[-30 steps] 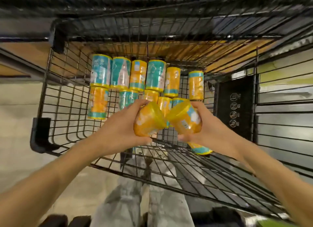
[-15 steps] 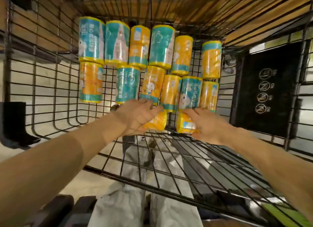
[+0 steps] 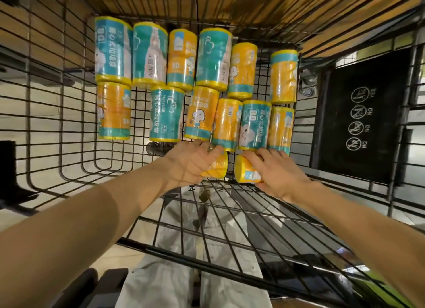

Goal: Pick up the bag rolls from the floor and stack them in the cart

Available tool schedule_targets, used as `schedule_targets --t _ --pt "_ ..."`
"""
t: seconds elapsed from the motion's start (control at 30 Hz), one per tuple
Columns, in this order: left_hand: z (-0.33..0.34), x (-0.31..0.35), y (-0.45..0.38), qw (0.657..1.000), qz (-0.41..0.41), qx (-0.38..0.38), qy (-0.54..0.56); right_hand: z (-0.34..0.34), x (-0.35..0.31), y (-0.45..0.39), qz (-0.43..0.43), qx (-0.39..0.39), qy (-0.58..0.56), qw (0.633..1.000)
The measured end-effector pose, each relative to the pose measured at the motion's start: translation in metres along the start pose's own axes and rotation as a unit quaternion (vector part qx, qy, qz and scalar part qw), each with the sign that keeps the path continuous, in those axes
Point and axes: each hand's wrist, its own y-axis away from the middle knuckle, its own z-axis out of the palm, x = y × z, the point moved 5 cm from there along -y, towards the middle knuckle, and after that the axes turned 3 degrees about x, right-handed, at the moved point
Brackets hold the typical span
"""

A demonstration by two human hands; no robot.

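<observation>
Bag rolls (image 3: 213,59) lie in two rows on the wire floor of the cart (image 3: 76,167), at the far end, six across the back row and six in the row nearer me, most touching side by side. My left hand (image 3: 190,163) is curled around a yellow roll (image 3: 217,167), and my right hand (image 3: 273,169) is closed on a second roll (image 3: 245,173); both rolls sit just behind the nearer row, close to each other but apart. Left of my left hand the wire floor is bare out to the curved side wall. To the right, a black panel (image 3: 358,114) with round signs stands against the side wire. The near part of the floor under my forearms is bare too.
</observation>
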Motion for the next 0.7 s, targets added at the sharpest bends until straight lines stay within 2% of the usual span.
schedule_targets --t 0.27,0.4,0.53,0.7 --pt "0.002 0.007 -0.011 1.0 0.007 -0.006 0.017 0.009 -0.007 -0.003 0.022 -0.004 0.068 0.997" --pt "-0.002 0.004 -0.009 0.999 0.005 0.007 0.049 0.008 -0.005 -0.005 0.022 0.026 0.109 0.993" --pt "-0.01 0.006 -0.007 0.995 0.006 0.04 0.086 -0.003 -0.009 -0.006 0.003 0.027 0.076 0.997" --pt "-0.039 0.004 0.005 0.996 -0.029 0.027 0.081 -0.033 -0.013 -0.007 0.038 0.012 0.024 0.999"
